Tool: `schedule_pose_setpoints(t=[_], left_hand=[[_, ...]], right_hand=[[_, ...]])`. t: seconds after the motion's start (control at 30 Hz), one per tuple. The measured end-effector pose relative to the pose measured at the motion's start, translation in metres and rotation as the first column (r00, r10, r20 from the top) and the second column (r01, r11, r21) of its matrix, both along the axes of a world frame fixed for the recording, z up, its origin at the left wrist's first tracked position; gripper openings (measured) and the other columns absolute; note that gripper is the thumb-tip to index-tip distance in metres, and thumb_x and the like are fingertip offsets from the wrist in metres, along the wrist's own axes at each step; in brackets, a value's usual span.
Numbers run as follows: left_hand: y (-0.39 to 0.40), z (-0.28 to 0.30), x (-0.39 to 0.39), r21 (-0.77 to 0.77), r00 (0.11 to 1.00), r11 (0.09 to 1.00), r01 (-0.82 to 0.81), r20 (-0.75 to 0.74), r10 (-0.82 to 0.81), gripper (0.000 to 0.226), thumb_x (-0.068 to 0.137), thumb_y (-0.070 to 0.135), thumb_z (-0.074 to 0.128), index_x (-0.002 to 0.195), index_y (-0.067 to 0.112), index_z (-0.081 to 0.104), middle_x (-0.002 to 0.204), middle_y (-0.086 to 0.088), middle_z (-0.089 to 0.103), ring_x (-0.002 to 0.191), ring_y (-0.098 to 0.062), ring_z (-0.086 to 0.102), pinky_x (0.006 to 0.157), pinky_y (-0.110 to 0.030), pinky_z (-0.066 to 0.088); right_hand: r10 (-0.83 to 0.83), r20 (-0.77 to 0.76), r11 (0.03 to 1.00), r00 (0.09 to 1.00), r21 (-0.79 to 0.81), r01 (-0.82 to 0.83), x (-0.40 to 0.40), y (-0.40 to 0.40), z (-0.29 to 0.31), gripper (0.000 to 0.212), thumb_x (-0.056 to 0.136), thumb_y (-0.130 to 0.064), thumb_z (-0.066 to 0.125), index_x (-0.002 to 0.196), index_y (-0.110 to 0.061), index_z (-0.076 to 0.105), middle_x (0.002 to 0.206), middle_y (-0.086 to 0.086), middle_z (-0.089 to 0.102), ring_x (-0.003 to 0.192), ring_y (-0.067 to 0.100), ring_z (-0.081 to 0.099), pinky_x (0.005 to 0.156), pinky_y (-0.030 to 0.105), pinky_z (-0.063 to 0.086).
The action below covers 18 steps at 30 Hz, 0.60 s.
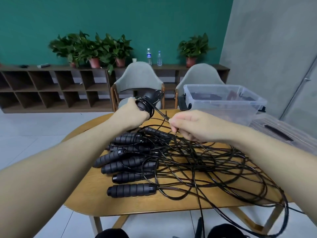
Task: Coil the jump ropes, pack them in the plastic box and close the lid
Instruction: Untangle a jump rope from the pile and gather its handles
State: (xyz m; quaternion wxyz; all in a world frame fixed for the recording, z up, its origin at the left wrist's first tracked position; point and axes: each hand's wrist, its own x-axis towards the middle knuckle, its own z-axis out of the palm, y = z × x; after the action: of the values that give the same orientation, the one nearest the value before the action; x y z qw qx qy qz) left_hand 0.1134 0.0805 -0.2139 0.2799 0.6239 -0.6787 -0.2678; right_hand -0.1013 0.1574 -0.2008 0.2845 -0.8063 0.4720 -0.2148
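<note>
The oval wooden desk carried a tangled heap of black jump ropes, their ribbed handles lying toward nine o'clock, and a clear plastic box at two o'clock.

A deep teal painted wall backs a long, low dark-brown wooden cubby shelf topped with potted green plants in terracotta pots and two clear water bottles. Two grey upholstered chairs face a rounded light-wood table on pale tiled floor; a grey concrete wall stands right.
</note>
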Motion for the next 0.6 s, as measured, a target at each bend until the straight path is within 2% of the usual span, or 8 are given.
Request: schedule_pose_setpoints(t=[0.07,0.13,0.2,0.33,0.43,0.47,0.5,0.6], left_hand=[[0.002,0.003,-0.004,0.037,0.953,0.998,0.046,-0.302,-0.032,0.042,0.087,0.013,0.060,0.122,0.016,0.038,0.096,-0.020,0.066,0.057,-0.023,0.059,0.046,-0.028,0.046],[0.002,0.007,-0.005,0.006,0.848,0.996,0.086,-0.526,-0.070,0.039,0.086,0.008,0.061,0.118,0.018,0.041,0.107,-0.025,0.066,0.063,-0.025,0.063,0.053,-0.031,0.050],[0.002,0.010,-0.004,-0.055,0.754,0.989,0.139,-0.642,-0.142,0.040,0.085,0.005,0.060,0.119,0.016,0.042,0.111,-0.023,0.064,0.071,-0.025,0.066,0.058,-0.035,0.050],[0.005,0.014,-0.002,-0.088,0.524,0.960,0.265,-0.823,-0.220,0.047,0.078,-0.001,0.056,0.123,0.007,0.045,0.116,-0.034,0.056,0.071,-0.025,0.063,0.057,-0.036,0.047],[0.008,0.017,0.004,-0.106,0.329,0.926,0.362,-0.915,-0.233,0.045,0.072,0.000,0.053,0.114,0.011,0.048,0.096,-0.016,0.057,0.070,-0.024,0.060,0.057,-0.033,0.047],[0.009,0.016,0.007,-0.110,0.299,0.906,0.409,-0.922,-0.247,0.046,0.071,0.000,0.051,0.115,0.010,0.049,0.093,-0.014,0.056,0.070,-0.024,0.059,0.056,-0.033,0.047],[0.012,0.015,0.010,-0.110,0.317,0.883,0.455,-0.907,-0.276,0.048,0.069,0.000,0.051,0.117,0.007,0.050,0.092,-0.015,0.057,0.070,-0.025,0.059,0.056,-0.033,0.047],[0.018,0.006,0.016,-0.095,0.448,0.786,0.611,-0.777,-0.443,0.060,0.061,0.004,0.059,0.120,-0.006,0.054,0.091,-0.017,0.061,0.072,-0.025,0.061,0.057,-0.033,0.049]], right_hand=[[0.000,-0.043,0.998,0.999,-0.069,-0.003,0.002,-0.002,-0.003,0.035,0.104,-0.043,0.038,0.083,-0.025,0.058,0.054,-0.008,0.046,0.049,0.006,0.041,0.052,0.014,0.038],[-0.021,-0.060,0.995,0.998,-0.100,0.015,-0.003,-0.005,-0.004,0.038,0.105,-0.046,0.036,0.083,-0.024,0.058,0.056,-0.007,0.044,0.052,0.008,0.041,0.056,0.018,0.041],[-0.043,-0.063,0.997,0.997,-0.074,0.038,-0.011,-0.007,-0.006,0.042,0.104,-0.048,0.033,0.081,-0.023,0.057,0.055,-0.007,0.042,0.051,0.010,0.040,0.055,0.020,0.041],[-0.057,-0.102,0.995,0.993,-0.086,0.048,-0.023,-0.014,-0.008,0.046,0.104,-0.049,0.028,0.077,-0.018,0.049,0.054,-0.010,0.041,0.048,0.004,0.037,0.049,0.014,0.036],[-0.060,-0.158,0.994,0.986,-0.102,0.044,-0.032,-0.020,-0.013,0.051,0.102,-0.053,0.026,0.074,-0.017,0.048,0.059,-0.008,0.042,0.050,0.003,0.038,0.052,0.011,0.037],[-0.075,-0.171,0.991,0.982,-0.122,0.055,-0.036,-0.023,-0.015,0.053,0.100,-0.056,0.025,0.072,-0.017,0.048,0.061,-0.007,0.044,0.051,0.003,0.040,0.055,0.011,0.038],[-0.094,-0.181,0.987,0.979,-0.148,0.067,-0.039,-0.025,-0.017,0.054,0.097,-0.059,0.024,0.071,-0.018,0.048,0.062,-0.006,0.046,0.053,0.002,0.043,0.059,0.011,0.038],[-0.121,-0.203,0.979,0.972,-0.183,0.084,-0.046,-0.031,-0.018,0.054,0.089,-0.066,0.028,0.067,-0.021,0.047,0.060,-0.008,0.048,0.057,0.000,0.048,0.065,0.017,0.039]])
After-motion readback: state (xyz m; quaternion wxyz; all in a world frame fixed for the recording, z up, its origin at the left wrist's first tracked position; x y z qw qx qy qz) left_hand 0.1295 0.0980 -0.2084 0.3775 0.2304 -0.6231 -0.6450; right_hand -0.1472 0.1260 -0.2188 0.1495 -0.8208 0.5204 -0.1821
